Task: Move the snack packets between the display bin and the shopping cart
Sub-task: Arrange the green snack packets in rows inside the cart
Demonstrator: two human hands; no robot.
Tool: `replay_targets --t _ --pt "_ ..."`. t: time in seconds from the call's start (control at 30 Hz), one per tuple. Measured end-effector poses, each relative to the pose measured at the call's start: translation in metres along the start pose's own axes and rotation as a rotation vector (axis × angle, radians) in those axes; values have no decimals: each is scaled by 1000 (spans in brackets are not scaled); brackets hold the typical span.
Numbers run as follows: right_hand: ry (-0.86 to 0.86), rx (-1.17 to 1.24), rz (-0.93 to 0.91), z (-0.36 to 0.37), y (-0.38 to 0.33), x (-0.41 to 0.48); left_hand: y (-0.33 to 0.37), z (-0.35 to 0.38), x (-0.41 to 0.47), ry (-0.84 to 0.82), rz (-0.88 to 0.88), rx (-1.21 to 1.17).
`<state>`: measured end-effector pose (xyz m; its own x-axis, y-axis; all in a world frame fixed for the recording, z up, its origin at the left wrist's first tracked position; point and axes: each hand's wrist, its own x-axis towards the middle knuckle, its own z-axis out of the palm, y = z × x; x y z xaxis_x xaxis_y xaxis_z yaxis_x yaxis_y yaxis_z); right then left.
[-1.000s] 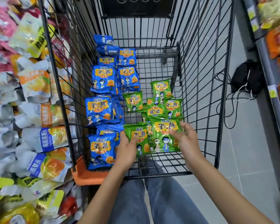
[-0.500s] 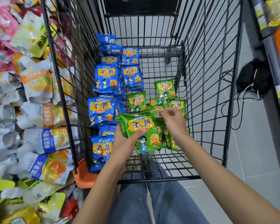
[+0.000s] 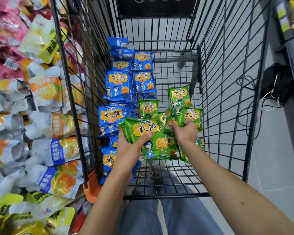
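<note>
Inside shopping cart [image 3: 166, 195]: left grip [image 3: 129, 150] holds green packet stack [image 3: 159, 145] (thumb on top); right grip [image 3: 185, 133] clutches far green packet [image 3: 192, 115].

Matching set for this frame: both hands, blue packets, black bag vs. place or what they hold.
1 left hand
2 right hand
3 blue packets
4 black bag

A on the floor outside the cart
B grips loose green packets in the cart
C along the cart's left wall
D holds the lifted green stack

Pairs: 1-D, 2-B, 3-C, 4-A
</note>
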<state>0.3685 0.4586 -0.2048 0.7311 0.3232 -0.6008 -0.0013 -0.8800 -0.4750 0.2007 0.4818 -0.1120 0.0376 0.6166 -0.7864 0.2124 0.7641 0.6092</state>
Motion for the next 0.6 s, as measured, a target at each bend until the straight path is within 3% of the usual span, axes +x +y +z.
replay_targets --t 0.23,0.4,0.6 --pt "-20 390 -173 -89 -20 -86 47 -38 -68 30 72 54" --pt "-163 456 -187 -145 -26 -160 62 -73 -135 67 131 -4" --pt "-335 469 -295 -176 -9 -205 29 -98 -204 200 174 -183"
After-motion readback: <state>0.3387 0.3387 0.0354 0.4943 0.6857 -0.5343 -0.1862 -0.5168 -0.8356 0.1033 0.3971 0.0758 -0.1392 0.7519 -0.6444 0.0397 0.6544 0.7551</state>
